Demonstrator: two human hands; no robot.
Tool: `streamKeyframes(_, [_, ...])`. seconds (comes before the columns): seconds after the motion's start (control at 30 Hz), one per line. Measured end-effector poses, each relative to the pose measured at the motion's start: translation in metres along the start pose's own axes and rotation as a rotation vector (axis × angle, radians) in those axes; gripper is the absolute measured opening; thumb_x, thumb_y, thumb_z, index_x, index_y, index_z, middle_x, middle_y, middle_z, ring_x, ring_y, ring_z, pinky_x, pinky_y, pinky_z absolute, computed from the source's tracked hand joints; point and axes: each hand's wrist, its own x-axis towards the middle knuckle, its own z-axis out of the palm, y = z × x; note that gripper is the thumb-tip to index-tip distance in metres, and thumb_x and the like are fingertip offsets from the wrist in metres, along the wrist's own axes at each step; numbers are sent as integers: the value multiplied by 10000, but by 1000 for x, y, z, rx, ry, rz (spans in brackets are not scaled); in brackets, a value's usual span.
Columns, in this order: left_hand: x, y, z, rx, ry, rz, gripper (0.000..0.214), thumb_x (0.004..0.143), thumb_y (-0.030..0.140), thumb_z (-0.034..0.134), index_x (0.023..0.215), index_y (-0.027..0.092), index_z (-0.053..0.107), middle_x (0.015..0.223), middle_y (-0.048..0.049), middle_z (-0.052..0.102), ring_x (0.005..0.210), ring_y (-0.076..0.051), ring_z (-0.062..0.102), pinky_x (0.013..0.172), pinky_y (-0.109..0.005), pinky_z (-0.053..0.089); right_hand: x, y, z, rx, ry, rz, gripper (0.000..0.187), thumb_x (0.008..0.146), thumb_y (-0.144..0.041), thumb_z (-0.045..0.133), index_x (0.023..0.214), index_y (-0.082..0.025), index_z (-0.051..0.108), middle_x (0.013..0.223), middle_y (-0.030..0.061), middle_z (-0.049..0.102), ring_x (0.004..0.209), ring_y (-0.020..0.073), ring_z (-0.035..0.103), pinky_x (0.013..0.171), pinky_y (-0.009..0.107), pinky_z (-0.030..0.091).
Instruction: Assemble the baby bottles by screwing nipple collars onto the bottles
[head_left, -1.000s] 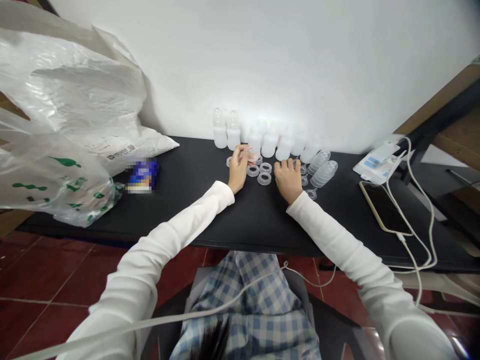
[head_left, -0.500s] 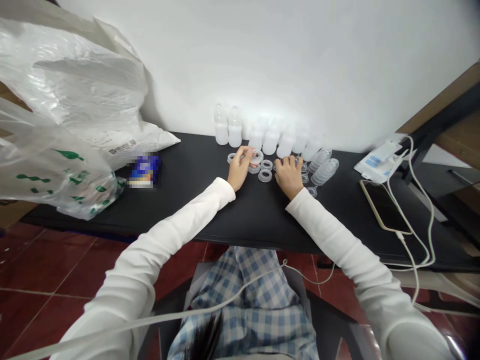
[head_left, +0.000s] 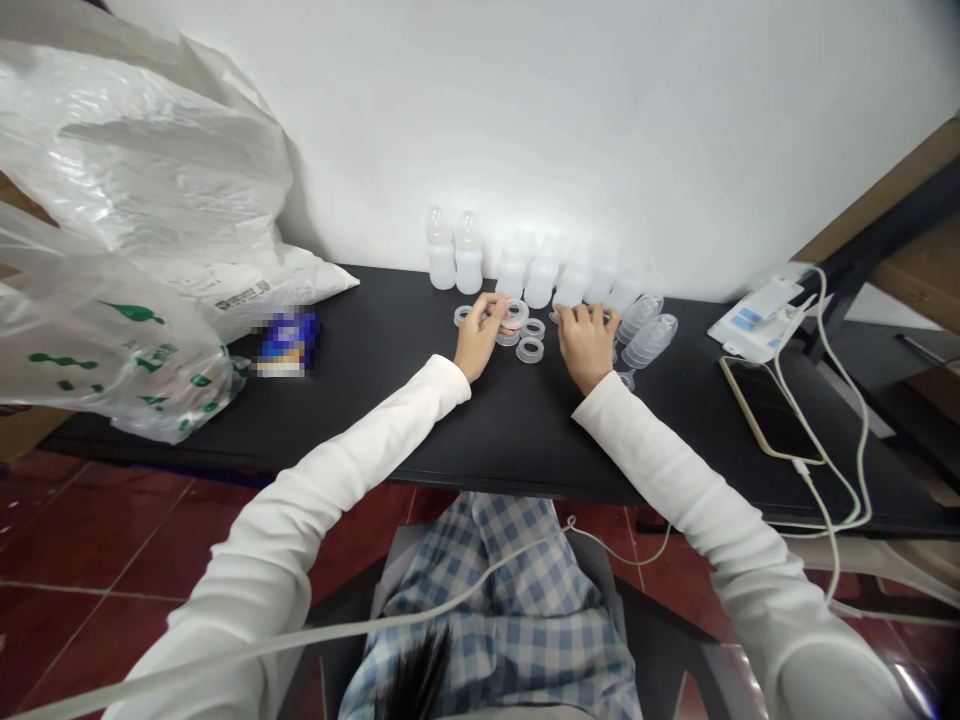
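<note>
The left hand pinches a translucent ring at its fingertips, while finger closure of the right hand cannot be told; a slack pinch could drop it onto loose rings beside those fingertips, or overreach could topple the bottles beyond them.

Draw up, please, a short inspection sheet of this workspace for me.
Surface: black tabletop, with things along its back and both ends.
Items in hand: pale ring held; loose rings beneath and beside it; white bottles behind, clear stacked domes at right.
Clutter: plastic bags and blue packet at left; phone and white package at right.
Hands: left hand pinches the ring; right hand is palm-down, its grip unclear.
Cables: white cable plugged into the phone; another crosses the lap.
Surroundings: white wall, red tiled floor.
</note>
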Motion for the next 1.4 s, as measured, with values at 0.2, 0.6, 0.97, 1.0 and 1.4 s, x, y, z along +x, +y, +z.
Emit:
streamKeyframes(0.2, [3,-9,0,-58,26,-99,346,937,558,579,990,217,548,885,-16,654,798,-144,708,780,-327,629,-4,-21,-17,290,153,46,430,1050,-277,247,1250,-192,618,1114,110,714,918,217,590,960,399,311])
streamKeyframes(0.6, [-11,8,9,-69,-110,-119,315,917,519,633,964,229,518,845,2,638,757,-137,694,703,-308,633,-10,-28,-9,412,75,-50,390,1058,-359,298,1185,-186,624,914,53,714,763,167,585,882,345,313])
streamKeyframes(0.97, [-13,7,9,-45,-160,-69,315,940,540,588,943,230,531,850,-9,661,646,-132,670,633,-305,596,-11,-28,-6,462,112,44,334,1025,-414,392,1072,-172,618,672,-24,560,628,154,532,824,338,342])
streamKeyframes(1.0, [-13,7,9,-36,-163,-74,321,938,548,589,946,232,533,857,-9,662,647,-130,669,635,-302,594,-11,-28,-5,468,107,62,327,1019,-418,403,1089,-171,606,683,-23,564,628,157,529,829,344,352])
streamKeyframes(1.4, [-13,6,6,-25,-252,3,480,876,662,604,1034,211,560,955,-34,701,679,-119,679,672,-274,590,-10,-25,4,616,162,38,375,1013,-486,408,1136,-175,579,930,65,669,788,191,599,784,353,395])
